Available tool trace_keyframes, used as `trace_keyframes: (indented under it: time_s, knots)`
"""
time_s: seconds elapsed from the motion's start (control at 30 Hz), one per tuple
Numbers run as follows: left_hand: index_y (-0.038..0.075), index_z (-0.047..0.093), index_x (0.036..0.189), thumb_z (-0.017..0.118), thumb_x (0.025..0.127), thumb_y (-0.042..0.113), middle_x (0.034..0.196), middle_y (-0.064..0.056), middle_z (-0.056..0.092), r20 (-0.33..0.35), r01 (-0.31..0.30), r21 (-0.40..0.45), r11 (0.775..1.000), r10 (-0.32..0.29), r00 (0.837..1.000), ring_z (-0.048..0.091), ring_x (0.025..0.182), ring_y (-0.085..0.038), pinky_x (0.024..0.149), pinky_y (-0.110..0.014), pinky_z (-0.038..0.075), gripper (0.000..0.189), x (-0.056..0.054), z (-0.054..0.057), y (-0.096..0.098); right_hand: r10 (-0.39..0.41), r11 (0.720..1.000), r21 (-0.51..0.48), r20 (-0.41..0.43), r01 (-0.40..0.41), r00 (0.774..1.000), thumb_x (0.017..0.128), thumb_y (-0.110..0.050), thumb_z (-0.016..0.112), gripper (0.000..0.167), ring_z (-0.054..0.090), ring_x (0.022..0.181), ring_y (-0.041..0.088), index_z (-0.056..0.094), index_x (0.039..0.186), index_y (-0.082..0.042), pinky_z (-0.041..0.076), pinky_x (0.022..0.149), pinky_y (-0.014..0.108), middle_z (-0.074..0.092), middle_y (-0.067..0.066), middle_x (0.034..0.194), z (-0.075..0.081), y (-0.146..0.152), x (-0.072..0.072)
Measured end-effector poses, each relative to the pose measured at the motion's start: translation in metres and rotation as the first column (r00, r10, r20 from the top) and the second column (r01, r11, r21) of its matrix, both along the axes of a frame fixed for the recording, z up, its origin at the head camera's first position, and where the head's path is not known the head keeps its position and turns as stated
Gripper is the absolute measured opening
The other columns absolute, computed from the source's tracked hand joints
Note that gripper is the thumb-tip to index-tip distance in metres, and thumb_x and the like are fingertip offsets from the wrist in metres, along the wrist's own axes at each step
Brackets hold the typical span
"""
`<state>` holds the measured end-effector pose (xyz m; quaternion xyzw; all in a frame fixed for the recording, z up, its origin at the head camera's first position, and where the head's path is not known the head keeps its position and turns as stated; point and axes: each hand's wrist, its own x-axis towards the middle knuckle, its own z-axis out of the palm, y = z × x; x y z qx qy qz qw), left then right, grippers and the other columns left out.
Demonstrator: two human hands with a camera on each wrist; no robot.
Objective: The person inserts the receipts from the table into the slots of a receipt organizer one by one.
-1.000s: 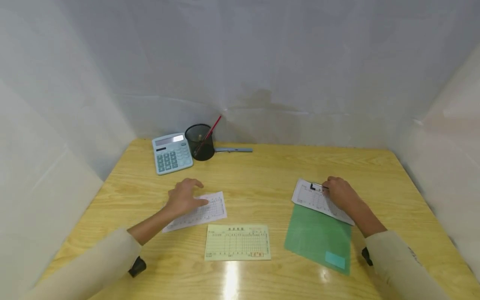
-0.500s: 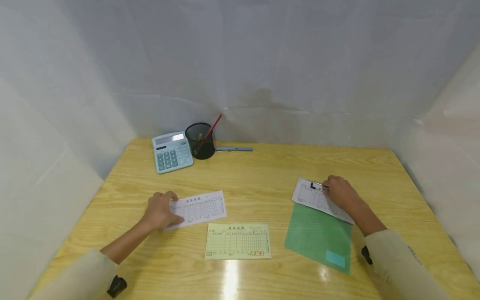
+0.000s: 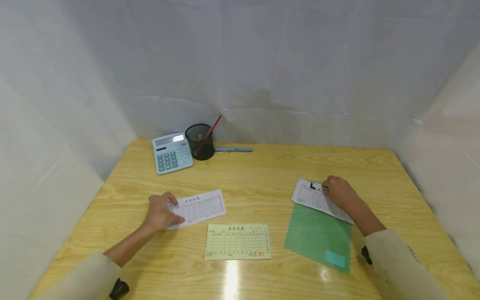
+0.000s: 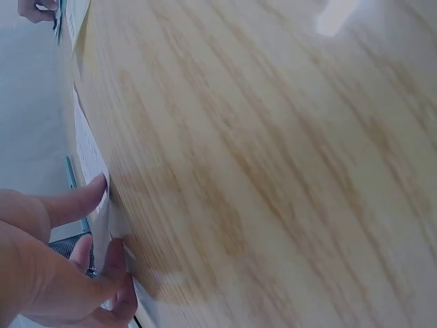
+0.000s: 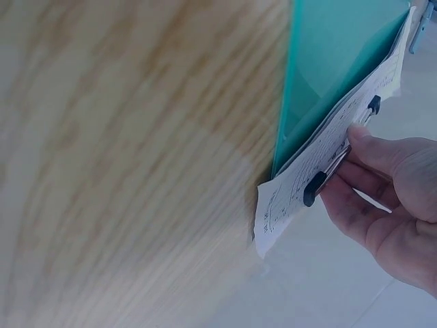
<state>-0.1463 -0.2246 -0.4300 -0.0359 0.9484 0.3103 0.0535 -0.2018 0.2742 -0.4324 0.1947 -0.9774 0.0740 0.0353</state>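
Grasping, seemingly for a level lift, your left hand (image 3: pixel 159 211) pinches the white form (image 3: pixel 202 207) toward the table's (image 3: pixel 262 179) left edge, your right hand (image 3: pixel 340 192) the clip (image 5: pixel 315 188).

Both arms reach forward and angle inward, hands well apart. Pale sleeves (image 3: pixel 401 262) end short of the wrists, bare skin from there. Left hand (image 3: pixel 161 212): thumb (image 4: pixel 82 201) extended, pointing inward, fingers (image 4: pixel 113 270) bent, visible gap between thumb and index. Right hand (image 3: pixel 341 192): back of hand up; the right wrist cam shows me pinching, thumb set opposite bent fingers. Right hand is slightly farther forward than left.
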Motion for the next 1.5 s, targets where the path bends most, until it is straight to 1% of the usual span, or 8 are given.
trace_keyframes:
  time_s: [0.2, 0.47, 0.63, 0.77, 0.93, 1.03, 1.2, 1.5]
  knots:
    - [0.001, 0.065, 0.078, 0.085, 0.062, 0.008, 0.092, -0.021, 0.068, -0.061, 0.030, -0.024, 0.999, -0.032, 0.998, 0.058, 0.082, -0.029, 0.072, -0.036, 0.044, 0.026, -0.003, -0.002, -0.002, 0.004, 1.000, 0.000, -0.005, -0.004, 1.000, 0.083, 0.002, 0.067, 0.011, 0.060, 0.074, 0.029, 0.068, 0.092, 0.007, 0.053, 0.066, 0.039, 0.057, 0.013, 0.078, 0.002, 0.000, 0.001]
    - [-0.001, 0.072, 0.097, 0.070, 0.078, -0.001, 0.107, -0.023, 0.068, -0.164, 0.115, 0.038, 0.993, -0.107, 0.981, 0.063, 0.102, -0.038, 0.085, -0.048, 0.051, 0.019, -0.008, 0.000, -0.001, 0.003, 1.000, 0.002, 0.009, -0.003, 1.000, 0.083, 0.001, 0.067, 0.012, 0.061, 0.075, 0.030, 0.068, 0.093, 0.007, 0.053, 0.067, 0.039, 0.057, 0.013, 0.079, 0.002, -0.001, 0.001]
    - [0.000, 0.072, 0.102, 0.068, 0.082, 0.001, 0.110, -0.020, 0.069, -0.234, 0.127, 0.102, 0.987, -0.100, 0.967, 0.063, 0.108, -0.035, 0.087, -0.048, 0.052, 0.020, -0.013, 0.007, 0.004, 0.005, 1.000, 0.001, 0.012, -0.005, 1.000, 0.083, 0.001, 0.067, 0.013, 0.061, 0.076, 0.030, 0.068, 0.095, 0.007, 0.054, 0.068, 0.040, 0.058, 0.013, 0.080, -0.001, 0.000, -0.001]
    - [0.002, 0.071, 0.105, 0.069, 0.084, 0.005, 0.115, -0.019, 0.067, -0.234, 0.105, 0.128, 0.986, -0.073, 0.970, 0.064, 0.104, -0.030, 0.083, -0.041, 0.053, 0.021, -0.021, 0.019, 0.012, 0.002, 1.000, 0.000, 0.016, -0.002, 1.000, 0.083, 0.001, 0.067, 0.014, 0.061, 0.076, 0.030, 0.068, 0.095, 0.008, 0.054, 0.068, 0.039, 0.058, 0.014, 0.080, -0.002, 0.000, -0.001]
    - [0.005, 0.071, 0.107, 0.069, 0.084, 0.007, 0.120, -0.016, 0.065, -0.206, 0.090, 0.190, 0.978, -0.050, 0.977, 0.061, 0.096, -0.022, 0.072, -0.018, 0.048, 0.023, -0.031, 0.028, 0.027, -0.004, 1.000, -0.008, 0.016, 0.004, 1.000, 0.082, 0.001, 0.068, 0.014, 0.061, 0.076, 0.030, 0.068, 0.095, 0.007, 0.054, 0.068, 0.039, 0.058, 0.013, 0.080, -0.002, 0.000, -0.001]
    - [0.005, 0.071, 0.107, 0.070, 0.083, 0.007, 0.120, -0.016, 0.065, -0.196, 0.095, 0.250, 0.964, -0.045, 0.979, 0.062, 0.091, -0.019, 0.066, -0.012, 0.046, 0.023, -0.036, 0.029, 0.039, 0.002, 1.000, -0.005, 0.010, -0.002, 1.000, 0.082, 0.001, 0.068, 0.013, 0.061, 0.075, 0.030, 0.068, 0.094, 0.007, 0.054, 0.067, 0.039, 0.058, 0.013, 0.079, -0.003, 0.000, -0.002]
    - [0.004, 0.072, 0.106, 0.071, 0.082, 0.006, 0.118, -0.014, 0.066, -0.184, 0.127, 0.343, 0.931, -0.066, 0.981, 0.060, 0.080, -0.013, 0.062, -0.014, 0.046, 0.023, -0.041, 0.032, 0.063, 0.000, 1.000, 0.010, 0.016, -0.001, 1.000, 0.082, 0.001, 0.068, 0.012, 0.061, 0.075, 0.029, 0.068, 0.093, 0.007, 0.054, 0.067, 0.039, 0.058, 0.013, 0.078, -0.002, -0.001, -0.001]
    - [0.005, 0.073, 0.102, 0.072, 0.081, 0.005, 0.112, -0.012, 0.069, -0.171, 0.194, 0.468, 0.862, -0.127, 0.977, 0.061, 0.084, -0.014, 0.062, -0.017, 0.047, 0.021, -0.049, 0.030, 0.126, -0.005, 1.000, 0.012, 0.017, 0.005, 1.000, 0.083, 0.000, 0.067, 0.012, 0.061, 0.074, 0.029, 0.068, 0.093, 0.007, 0.054, 0.067, 0.039, 0.058, 0.013, 0.078, -0.002, -0.002, -0.002]
